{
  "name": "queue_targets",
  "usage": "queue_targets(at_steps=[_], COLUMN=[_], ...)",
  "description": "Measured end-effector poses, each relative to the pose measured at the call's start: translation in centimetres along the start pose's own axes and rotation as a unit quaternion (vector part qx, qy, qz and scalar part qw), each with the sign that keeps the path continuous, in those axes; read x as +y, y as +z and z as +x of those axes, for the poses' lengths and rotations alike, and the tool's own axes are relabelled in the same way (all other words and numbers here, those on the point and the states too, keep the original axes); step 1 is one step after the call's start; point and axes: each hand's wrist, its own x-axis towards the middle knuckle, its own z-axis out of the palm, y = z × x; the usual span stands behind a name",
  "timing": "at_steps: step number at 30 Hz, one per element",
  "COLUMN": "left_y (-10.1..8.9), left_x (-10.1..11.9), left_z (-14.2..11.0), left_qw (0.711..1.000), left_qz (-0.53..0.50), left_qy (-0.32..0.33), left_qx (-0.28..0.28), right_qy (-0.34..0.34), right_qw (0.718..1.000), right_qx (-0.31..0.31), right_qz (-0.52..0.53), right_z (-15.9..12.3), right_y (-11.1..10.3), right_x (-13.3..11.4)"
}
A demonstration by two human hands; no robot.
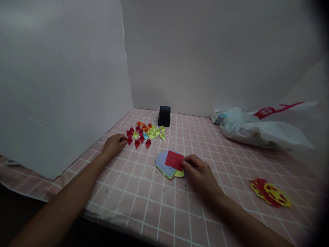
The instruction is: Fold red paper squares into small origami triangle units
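Observation:
My left hand (114,144) rests on the pink checked tablecloth (154,206) with its fingers curled, pinching a small red folded paper piece (129,140) at the near left edge of a cluster of folded paper pieces (146,132) in red, orange, yellow-green and blue. My right hand (200,171) lies beside a stack of coloured paper squares (168,166). Its fingertips pinch the right corner of the red square (174,160) on top of the stack.
A black phone (164,116) leans upright against the back wall. A white plastic bag (259,127) with red print lies at the back right. Red and yellow paper cut-outs (271,193) lie at the near right. A large white board (64,85) stands along the left.

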Motion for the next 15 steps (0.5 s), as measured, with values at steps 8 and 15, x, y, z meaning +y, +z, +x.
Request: queue_targets(at_steps=[8, 15], left_y=[0.0, -1.0], left_x=[0.1, 0.8], left_z=[0.2, 0.0], left_qw=[1.0, 0.999], left_qz=[-0.016, -0.04], left_qy=[-0.014, -0.027], left_qx=[-0.008, -0.015], right_qy=[-0.005, -0.017], right_qw=[1.0, 0.999], right_qx=[0.015, 0.013], right_qz=[-0.004, -0.035], right_z=[0.0, 0.4], right_y=[-0.2, -0.2], right_x=[-0.3, 0.2])
